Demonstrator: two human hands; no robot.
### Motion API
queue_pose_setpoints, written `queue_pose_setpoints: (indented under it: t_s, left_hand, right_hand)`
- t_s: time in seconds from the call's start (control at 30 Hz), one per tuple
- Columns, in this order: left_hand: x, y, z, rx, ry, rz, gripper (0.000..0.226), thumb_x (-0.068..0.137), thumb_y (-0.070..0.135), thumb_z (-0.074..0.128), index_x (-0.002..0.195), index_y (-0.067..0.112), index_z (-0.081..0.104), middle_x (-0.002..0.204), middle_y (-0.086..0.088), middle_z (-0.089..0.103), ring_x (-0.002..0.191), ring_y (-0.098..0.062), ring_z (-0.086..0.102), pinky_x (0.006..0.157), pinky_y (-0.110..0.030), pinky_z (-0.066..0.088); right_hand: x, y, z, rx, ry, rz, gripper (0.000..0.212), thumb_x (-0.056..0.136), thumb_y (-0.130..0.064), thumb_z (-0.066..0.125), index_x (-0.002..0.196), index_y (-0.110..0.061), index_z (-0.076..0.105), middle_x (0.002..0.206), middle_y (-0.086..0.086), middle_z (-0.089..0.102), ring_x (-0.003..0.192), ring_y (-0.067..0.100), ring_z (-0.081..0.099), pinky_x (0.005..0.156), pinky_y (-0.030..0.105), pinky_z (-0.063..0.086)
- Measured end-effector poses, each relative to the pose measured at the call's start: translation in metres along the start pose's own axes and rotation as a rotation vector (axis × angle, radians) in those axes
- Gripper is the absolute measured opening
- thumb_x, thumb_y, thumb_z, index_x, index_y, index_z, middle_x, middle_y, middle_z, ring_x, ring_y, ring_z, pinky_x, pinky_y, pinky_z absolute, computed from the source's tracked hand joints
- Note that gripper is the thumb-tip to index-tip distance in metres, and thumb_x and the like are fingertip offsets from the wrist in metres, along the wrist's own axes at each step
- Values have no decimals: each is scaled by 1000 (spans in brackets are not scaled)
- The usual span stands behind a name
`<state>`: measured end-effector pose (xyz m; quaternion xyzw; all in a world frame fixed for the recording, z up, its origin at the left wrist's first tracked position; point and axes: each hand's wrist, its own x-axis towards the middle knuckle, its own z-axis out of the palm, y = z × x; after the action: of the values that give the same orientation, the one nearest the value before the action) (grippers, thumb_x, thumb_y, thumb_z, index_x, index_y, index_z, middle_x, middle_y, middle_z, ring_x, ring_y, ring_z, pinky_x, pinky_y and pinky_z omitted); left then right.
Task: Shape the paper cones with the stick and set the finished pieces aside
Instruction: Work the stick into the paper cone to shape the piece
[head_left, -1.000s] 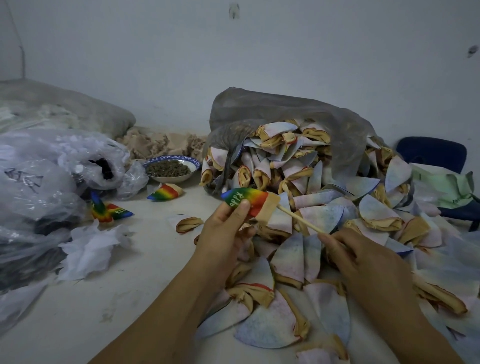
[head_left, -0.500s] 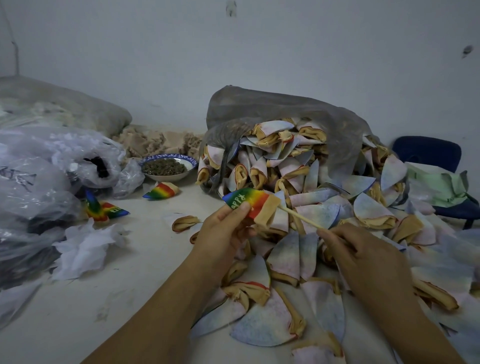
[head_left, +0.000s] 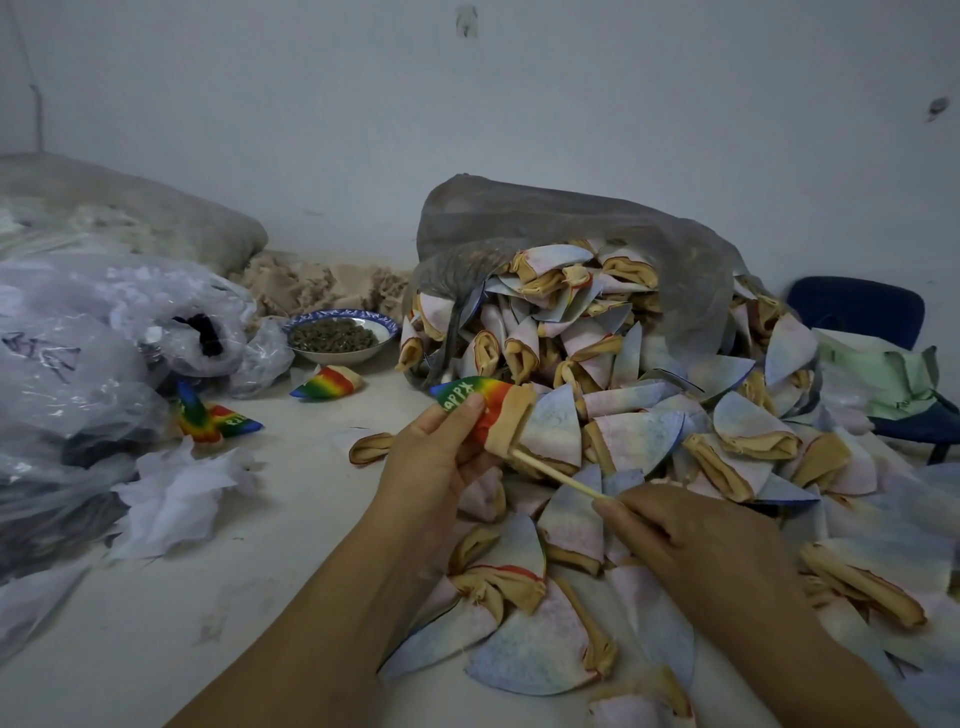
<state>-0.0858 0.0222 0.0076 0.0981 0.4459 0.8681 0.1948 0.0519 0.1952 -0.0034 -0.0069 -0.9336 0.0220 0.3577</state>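
My left hand (head_left: 436, 457) pinches a rainbow-coloured cone (head_left: 480, 402) with white lettering and a tan open end, held above the table with its tip pointing left. A thin wooden stick (head_left: 558, 478) runs from the cone's tan opening down to my right hand (head_left: 691, 540), which grips its lower end. Under and behind both hands lies a heap of pale, inside-out cones (head_left: 623, 415) with tan rims. Further left on the table lie turned rainbow cones: one (head_left: 327, 384) near the bowl, a pair (head_left: 215, 418) by the plastic bags.
A grey plastic bag (head_left: 571, 228) spills cones at the back. A blue-rimmed bowl (head_left: 340, 340) of dark bits stands behind the rainbow cones. Clear plastic bags (head_left: 78, 353) and crumpled white paper (head_left: 171, 493) fill the left. A blue chair (head_left: 857, 312) stands at right.
The cone in my left hand has tilted slightly, and the stick shows more length between cone and right hand, which has drawn back toward me.
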Motion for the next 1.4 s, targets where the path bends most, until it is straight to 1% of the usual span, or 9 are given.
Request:
queue_pose_setpoints:
  t_s: [0.2, 0.3, 0.43, 0.53, 0.67, 0.8, 0.97, 1.1, 1.4]
  left_hand:
    - [0, 0, -2, 16, 47, -20, 22, 93, 19, 62, 109, 5, 67, 93, -14, 76, 76, -17, 72, 59, -23, 57]
    - [-1, 2, 0, -3, 0, -17, 22, 96, 20, 58, 112, 6, 65, 96, -14, 76, 79, -18, 74, 61, -24, 58]
    - [0, 3, 0, -40, -44, -38, 27, 102, 22, 47, 117, 5, 61, 104, -16, 75, 93, -23, 73, 72, -29, 61]
    - [0, 3, -1, -17, -72, -52, 28, 101, 24, 49, 118, 5, 61, 105, -17, 74, 94, -23, 73, 76, -30, 61]
    - [0, 2, -3, 32, -63, -57, 25, 97, 25, 56, 112, 7, 64, 97, -12, 76, 79, -17, 74, 61, -25, 58]
    - [1, 1, -4, 59, -31, -45, 34, 79, 33, 69, 105, 10, 68, 95, -11, 76, 77, -16, 73, 61, -25, 57]
    - [6, -1, -7, 57, 13, -12, 40, 75, 36, 70, 105, 10, 71, 99, -11, 76, 89, -19, 72, 80, -31, 56]
    - [8, -1, -5, -24, 20, -29, 25, 93, 23, 60, 107, 5, 68, 96, -13, 76, 83, -17, 74, 70, -25, 60]
    - [9, 3, -7, 42, 60, 16, 22, 102, 21, 49, 102, 7, 67, 81, -5, 77, 70, -11, 73, 57, -21, 56]
  right_hand:
    - [-2, 0, 5, 20, -4, -2, 51, 89, -54, 34, 64, -23, 67, 54, -5, 60, 45, 8, 55, 40, 27, 46]
    - [-1, 4, 5, 5, 64, 22, 42, 89, -47, 42, 63, -24, 67, 50, -7, 58, 41, 7, 52, 39, 16, 40]
    - [-1, 7, 5, 27, 68, 31, 13, 76, -24, 64, 66, -18, 71, 51, -7, 60, 44, 3, 49, 48, -3, 27]
    - [-1, 6, 4, 35, 32, 35, 35, 87, -41, 51, 63, -23, 68, 49, -8, 57, 41, 3, 48, 45, 2, 24]
    - [-1, 3, 3, 23, 5, -1, 49, 88, -52, 37, 61, -26, 68, 51, -6, 59, 43, 5, 52, 40, 20, 40]
    - [-1, 2, 1, 24, -25, -1, 49, 89, -54, 36, 62, -26, 66, 51, -7, 58, 44, 6, 53, 39, 26, 44]
    - [-3, 11, 3, 57, -64, 125, 50, 91, -56, 37, 62, -24, 61, 49, -4, 55, 43, 9, 50, 40, 27, 38]
    - [-2, 26, 1, 182, -164, 325, 34, 84, -50, 51, 64, -24, 54, 54, -2, 54, 51, 9, 52, 47, 32, 41]
    - [-3, 34, 4, 195, -202, 370, 28, 85, -43, 54, 64, -23, 51, 55, 0, 52, 52, 12, 50, 48, 31, 40]
